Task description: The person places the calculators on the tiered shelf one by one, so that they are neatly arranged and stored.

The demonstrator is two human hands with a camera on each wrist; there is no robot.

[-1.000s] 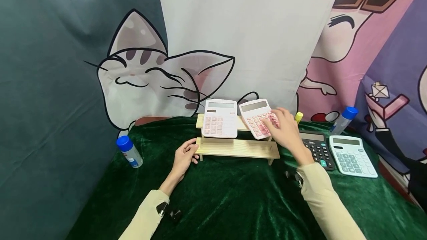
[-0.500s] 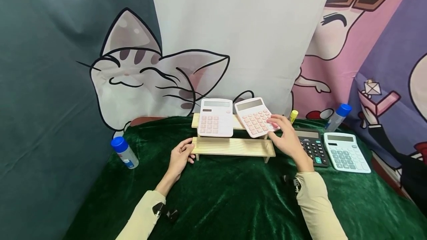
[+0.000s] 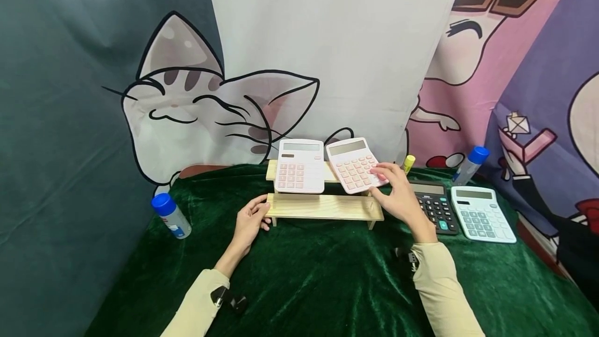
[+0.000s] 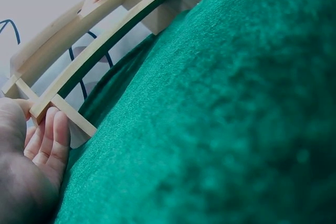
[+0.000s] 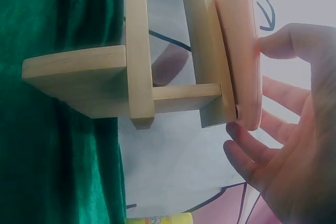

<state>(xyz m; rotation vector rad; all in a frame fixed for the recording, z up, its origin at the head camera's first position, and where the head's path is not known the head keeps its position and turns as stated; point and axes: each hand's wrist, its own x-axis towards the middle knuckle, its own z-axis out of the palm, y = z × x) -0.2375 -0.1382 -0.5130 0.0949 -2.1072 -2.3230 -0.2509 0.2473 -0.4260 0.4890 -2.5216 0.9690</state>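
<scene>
A two-tier wooden stand [image 3: 323, 207] is in the middle of the head view. My left hand [image 3: 250, 221] holds the left end of its lower tier, thumb on top and fingers beneath in the left wrist view. On the upper tier a pale pink calculator [image 3: 300, 165] leans upright. Beside it, a second pink calculator [image 3: 355, 165] is tilted, its top turned left. My right hand [image 3: 398, 196] pinches the lower right corner of that second calculator. In the right wrist view, this calculator [image 5: 244, 51] is edge-on against the upper board, thumb on one side, fingertips near its lower end.
A black calculator [image 3: 435, 209] and a pale blue calculator [image 3: 483, 217] lie on the green cloth [image 3: 318, 274] at right. Blue-capped bottles stand at left [image 3: 172, 216] and right [image 3: 470, 166]. A yellow-capped item [image 3: 408, 164] stands behind the black calculator. A printed backdrop hangs behind.
My right hand has moved from over the second pink calculator's keys down to its lower right corner. The left hand keeps its hold on the stand. The head view has shifted slightly.
</scene>
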